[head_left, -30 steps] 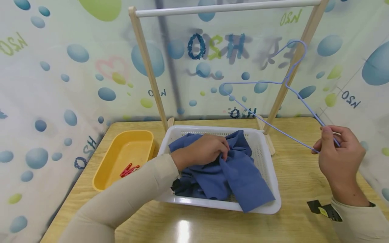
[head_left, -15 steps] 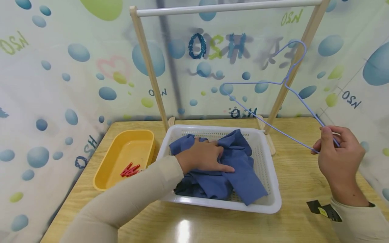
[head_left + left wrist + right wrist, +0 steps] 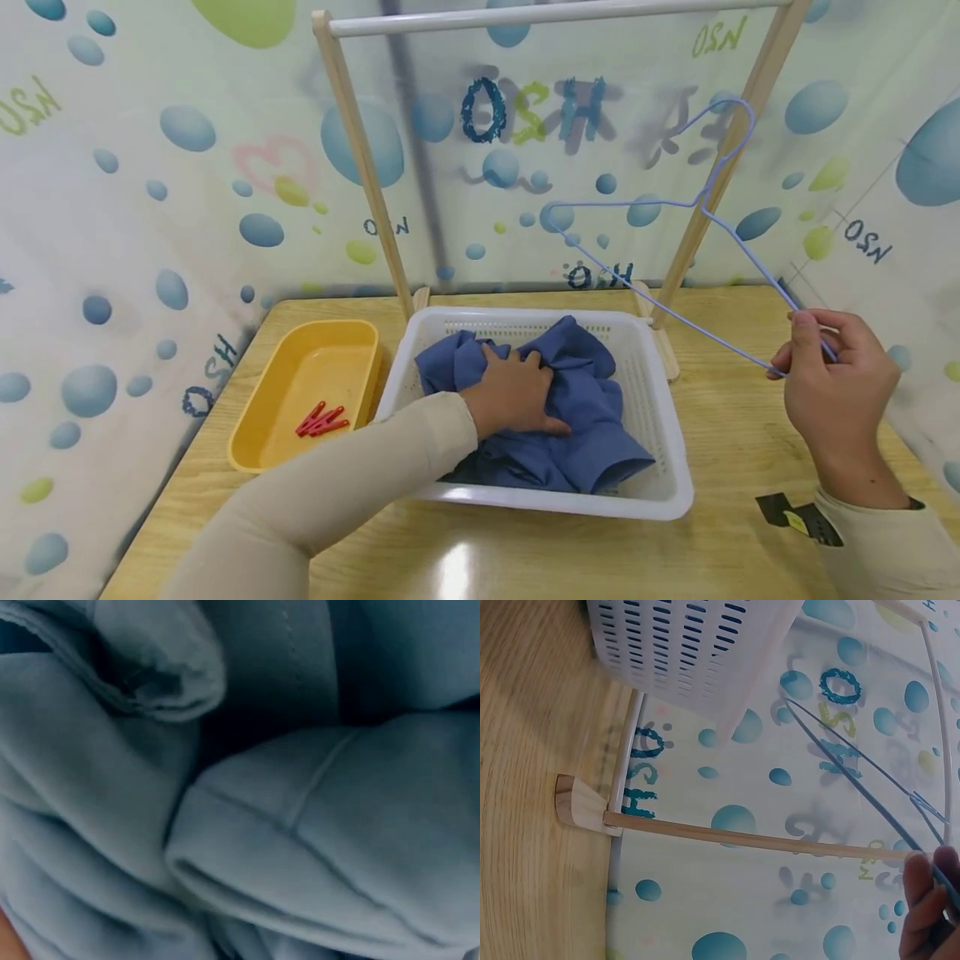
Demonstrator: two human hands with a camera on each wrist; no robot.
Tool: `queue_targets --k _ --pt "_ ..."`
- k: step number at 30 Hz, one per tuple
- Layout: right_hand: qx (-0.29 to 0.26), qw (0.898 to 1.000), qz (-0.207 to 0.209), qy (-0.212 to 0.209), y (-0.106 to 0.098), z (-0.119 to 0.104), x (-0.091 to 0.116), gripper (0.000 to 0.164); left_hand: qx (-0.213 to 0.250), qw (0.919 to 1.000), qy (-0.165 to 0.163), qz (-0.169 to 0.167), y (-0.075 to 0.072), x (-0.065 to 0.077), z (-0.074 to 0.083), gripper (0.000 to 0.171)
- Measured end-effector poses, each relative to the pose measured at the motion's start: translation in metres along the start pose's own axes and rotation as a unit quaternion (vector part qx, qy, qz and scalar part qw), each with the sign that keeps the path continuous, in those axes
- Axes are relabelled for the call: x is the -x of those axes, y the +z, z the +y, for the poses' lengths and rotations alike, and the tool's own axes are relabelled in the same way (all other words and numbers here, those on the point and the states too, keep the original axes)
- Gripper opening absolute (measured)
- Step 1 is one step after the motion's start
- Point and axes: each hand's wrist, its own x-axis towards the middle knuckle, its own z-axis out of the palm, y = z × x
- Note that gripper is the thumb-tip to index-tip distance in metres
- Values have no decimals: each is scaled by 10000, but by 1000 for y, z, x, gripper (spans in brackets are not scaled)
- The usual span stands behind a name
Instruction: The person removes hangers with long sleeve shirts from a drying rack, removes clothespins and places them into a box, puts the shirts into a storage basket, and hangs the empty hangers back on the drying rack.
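Note:
A crumpled blue garment [image 3: 577, 417] lies in the white plastic basket [image 3: 671, 492]. My left hand [image 3: 517, 392] rests on it with the fingers spread and the thumb out to the right. Folds and stitched seams of this blue cloth [image 3: 360, 817] fill the left wrist view. My right hand [image 3: 840, 383] holds a thin blue-violet clothes hanger [image 3: 663, 310] by one lower corner, hook upward, out to the right of the basket. In the right wrist view the fingers [image 3: 922, 900] are curled round the hanger's wire [image 3: 862, 787].
A yellow tray [image 3: 255, 417] with several red clothespins [image 3: 322, 421] sits left of the basket. Behind the basket stands a wooden rack with a white top rail [image 3: 555, 15]; its right post [image 3: 693, 237] overlaps the hanger. The wooden table [image 3: 720, 400] runs back to a patterned curtain.
My left hand has let go of the pinched cloth and spread its fingers on it. The garment's flap has drawn back from the basket's front rim. My right hand has stayed put.

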Motion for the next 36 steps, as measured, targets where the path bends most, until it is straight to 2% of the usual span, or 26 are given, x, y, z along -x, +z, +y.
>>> queue_targets --k 4,9,14,19,26,28,32,36 --pt "-30 10000 6 -32 1 -2 1 12 -86 9999 -88 -14 1 -2 0 94" --pt "-376 9992 2 -95 1 -1 2 12 35 9999 -39 -120 -6 1 -3 91" --pt "-336 9989 -7 -325 0 -4 0 10 361 9989 203 211 -20 13 -11 74" --pt "-156 9981 3 -603 -1 -18 -12 11 768 9934 348 776 -33 29 -23 53" --pt "-151 9970 116 -752 2 -45 -39 15 1067 9857 339 1258 -53 62 -41 45" --pt "-48 9974 167 -695 2 -53 -48 15 1128 9831 318 1404 -58 72 -45 44" --pt "329 9986 255 -325 2 -67 -65 16 1243 9786 247 1622 -62 94 -55 41" --pt "456 9985 280 -98 5 -71 -80 15 1366 9733 200 1832 -59 117 -68 40"
